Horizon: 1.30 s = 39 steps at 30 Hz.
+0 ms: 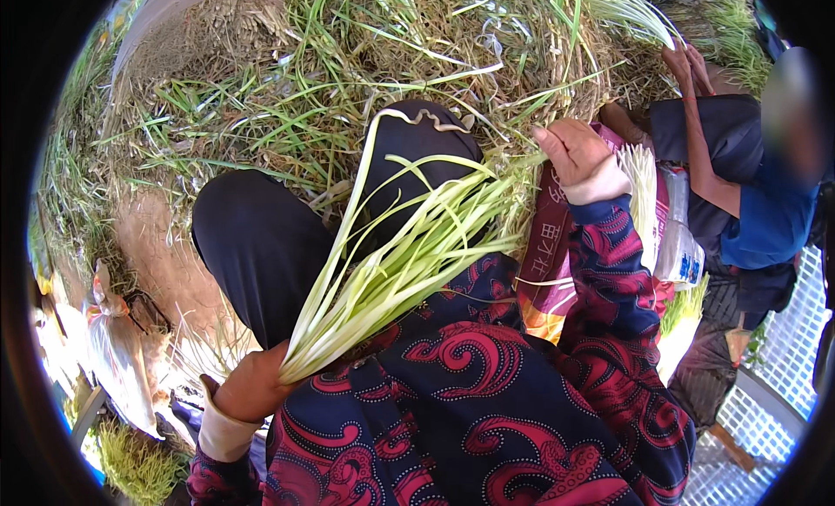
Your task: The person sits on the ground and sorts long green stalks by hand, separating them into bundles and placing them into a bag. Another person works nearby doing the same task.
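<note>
My left hand (254,386) is closed round the white lower ends of a bunch of garlic chives (396,267). Its long, pale green leaves fan across my lap toward the upper right. One long leaf strays over my knee and curls at its tip. My right hand (581,160) is half curled, thumb against fingers, beside the bunch's blurred leaf tips. Whether it pinches any of them cannot be made out. Under my right forearm lies a dark red printed bag (550,245), with a bundle of white stalks (642,197) next to it.
Loose straw and cut leaves (330,80) pile up in front of my knees. At the right sits another person in a blue top (770,223), whose hands (687,67) hold a similar bunch. A white grid crate (770,428) stands at the lower right.
</note>
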Tool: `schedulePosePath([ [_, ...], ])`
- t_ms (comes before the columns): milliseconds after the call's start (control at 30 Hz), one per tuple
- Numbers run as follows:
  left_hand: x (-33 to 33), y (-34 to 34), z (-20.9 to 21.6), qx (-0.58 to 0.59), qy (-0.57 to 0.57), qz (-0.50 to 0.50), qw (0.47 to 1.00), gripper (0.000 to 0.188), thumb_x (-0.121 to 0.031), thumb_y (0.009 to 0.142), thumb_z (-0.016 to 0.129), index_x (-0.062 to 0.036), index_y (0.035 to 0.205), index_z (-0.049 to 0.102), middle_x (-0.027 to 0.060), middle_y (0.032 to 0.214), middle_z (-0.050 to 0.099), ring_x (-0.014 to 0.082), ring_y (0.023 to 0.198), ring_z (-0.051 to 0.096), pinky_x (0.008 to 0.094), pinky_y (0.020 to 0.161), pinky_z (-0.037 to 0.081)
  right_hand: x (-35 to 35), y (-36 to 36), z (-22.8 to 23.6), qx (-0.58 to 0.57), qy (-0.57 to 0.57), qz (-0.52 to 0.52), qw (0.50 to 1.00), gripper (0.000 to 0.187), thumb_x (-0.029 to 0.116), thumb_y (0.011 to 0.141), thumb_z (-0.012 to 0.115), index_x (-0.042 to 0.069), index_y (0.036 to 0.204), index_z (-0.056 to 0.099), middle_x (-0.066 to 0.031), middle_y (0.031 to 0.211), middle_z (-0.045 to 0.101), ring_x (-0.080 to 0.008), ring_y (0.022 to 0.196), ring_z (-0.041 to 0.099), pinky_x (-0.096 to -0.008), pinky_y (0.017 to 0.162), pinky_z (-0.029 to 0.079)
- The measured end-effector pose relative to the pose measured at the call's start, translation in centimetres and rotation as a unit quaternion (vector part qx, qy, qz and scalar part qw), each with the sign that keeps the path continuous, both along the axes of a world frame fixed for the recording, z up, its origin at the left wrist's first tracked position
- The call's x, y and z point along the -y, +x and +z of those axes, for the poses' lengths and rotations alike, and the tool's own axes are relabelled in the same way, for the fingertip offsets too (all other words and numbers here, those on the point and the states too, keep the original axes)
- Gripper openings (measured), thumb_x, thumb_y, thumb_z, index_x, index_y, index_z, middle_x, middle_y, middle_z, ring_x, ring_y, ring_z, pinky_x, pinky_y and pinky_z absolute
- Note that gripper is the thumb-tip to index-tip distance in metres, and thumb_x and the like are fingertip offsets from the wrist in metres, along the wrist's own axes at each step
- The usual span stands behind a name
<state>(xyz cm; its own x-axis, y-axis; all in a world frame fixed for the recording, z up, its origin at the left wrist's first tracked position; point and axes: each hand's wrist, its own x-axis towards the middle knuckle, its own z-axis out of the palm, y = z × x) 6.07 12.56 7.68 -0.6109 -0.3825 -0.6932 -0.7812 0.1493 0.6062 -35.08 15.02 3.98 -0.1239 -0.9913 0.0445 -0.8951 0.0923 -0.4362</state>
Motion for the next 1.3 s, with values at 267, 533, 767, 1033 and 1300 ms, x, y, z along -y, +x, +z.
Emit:
schedulePosePath([
  [267,0.1,-0.1,-0.1,-0.028,0.012,0.006,1.000,0.027,-0.019,0.074,0.057,-0.0078,0.097,0.049,0.0179,0.076,0.057,0.0376,0.070,0.054,0.0420,0.058,0.045,0.6,7.2,2.2,0.000,-0.040,0.195,0.980,0.023,0.014,0.068,0.062,0.007,0.089,0.056,-0.0071,0.063,0.053,-0.0231,0.060,0.052,-0.0314,0.055,0.044],
  [533,-0.4,0.2,-0.5,-0.037,-0.009,0.012,0.999,0.025,-0.020,0.074,0.056,-0.0058,0.094,0.047,0.0180,0.074,0.056,0.0380,0.068,0.053,0.0431,0.057,0.043,1.6,8.1,-0.6,0.030,-0.043,0.214,0.975,0.012,0.010,0.071,0.056,0.005,0.066,0.047,-0.0080,0.057,0.046,-0.0259,0.056,0.048,-0.0336,0.050,0.039],
  [767,0.4,-0.1,0.7,0.003,-0.017,-0.060,0.998,0.027,-0.018,0.073,0.056,-0.0064,0.096,0.047,0.0181,0.075,0.055,0.0374,0.068,0.053,0.0425,0.058,0.044,2.9,1.3,-0.8,-0.041,-0.076,0.046,0.995,0.016,0.015,0.077,0.051,0.002,0.068,0.051,-0.0140,0.063,0.050,-0.0309,0.064,0.051,-0.0379,0.057,0.040],
  [1033,0.6,-0.4,0.6,-0.009,-0.027,-0.056,0.998,0.028,-0.016,0.071,0.057,-0.0065,0.095,0.047,0.0170,0.074,0.055,0.0378,0.067,0.053,0.0435,0.057,0.043,5.6,8.1,1.7,-0.019,-0.030,0.200,0.979,0.019,0.010,0.073,0.056,0.009,0.091,0.055,-0.0078,0.065,0.052,-0.0237,0.063,0.054,-0.0324,0.057,0.045],
  [1300,0.4,-0.7,0.9,-0.017,-0.003,0.000,1.000,0.024,-0.015,0.074,0.055,-0.0057,0.095,0.049,0.0193,0.078,0.056,0.0377,0.071,0.053,0.0410,0.060,0.044,5.1,7.9,-1.6,-0.031,-0.053,0.184,0.981,0.008,0.015,0.074,0.050,0.008,0.076,0.047,-0.0092,0.058,0.050,-0.0278,0.057,0.053,-0.0349,0.051,0.043],
])
